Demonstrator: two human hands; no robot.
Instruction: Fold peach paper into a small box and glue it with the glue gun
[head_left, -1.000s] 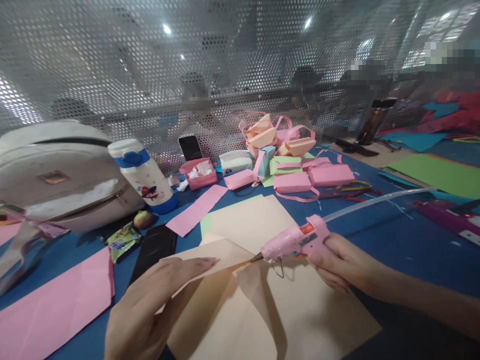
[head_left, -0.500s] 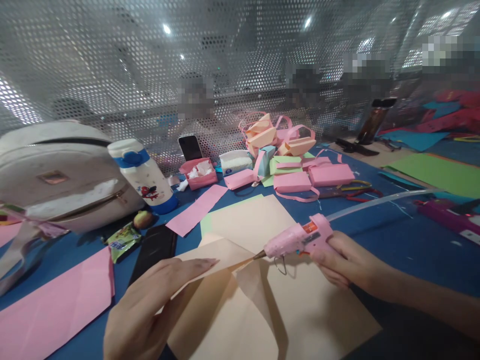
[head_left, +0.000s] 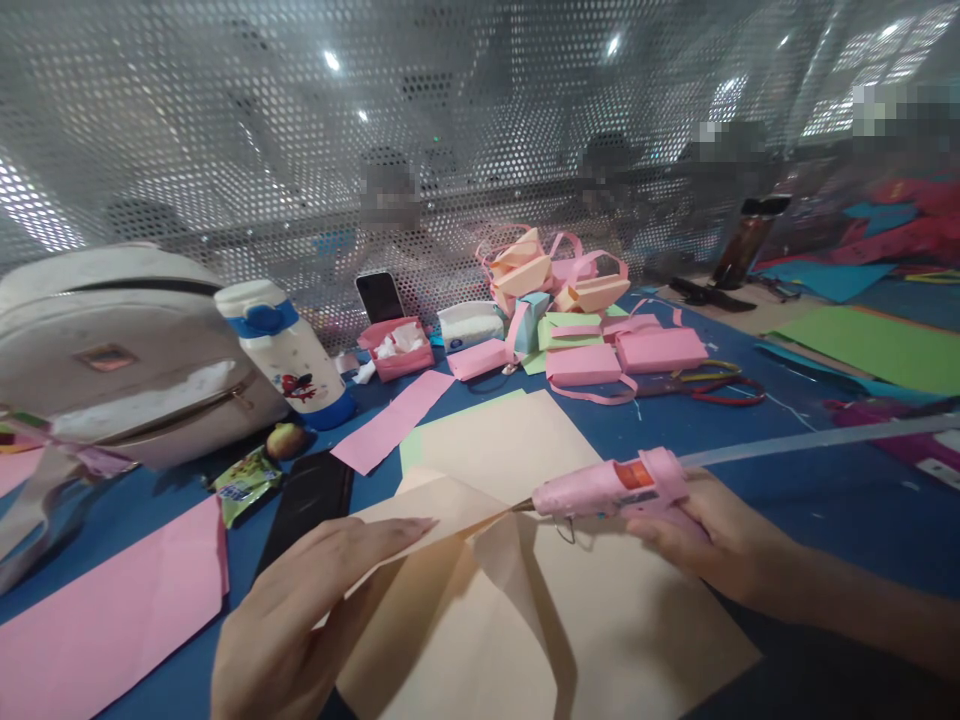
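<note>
- Blue counter [head_left: 832, 515], bearing everything below
- Pale backpack [head_left: 112, 350], beside the white bottle [head_left: 289, 360]
- Folded cream paper [head_left: 446, 510], front and centre, its flap held by the left hand [head_left: 300, 600]
- Pink glue gun [head_left: 600, 488], gripped in the right hand [head_left: 697, 530], nozzle at the paper's fold

A pale backpack [head_left: 112, 350] fills the left of the frame, beside a white-and-blue bottle [head_left: 281, 350]. Just below lie a small round object [head_left: 286, 440] and a green packet [head_left: 246, 486]. A phone [head_left: 379, 297] rests against the mesh panel [head_left: 285, 150], upper centre-left.
</note>
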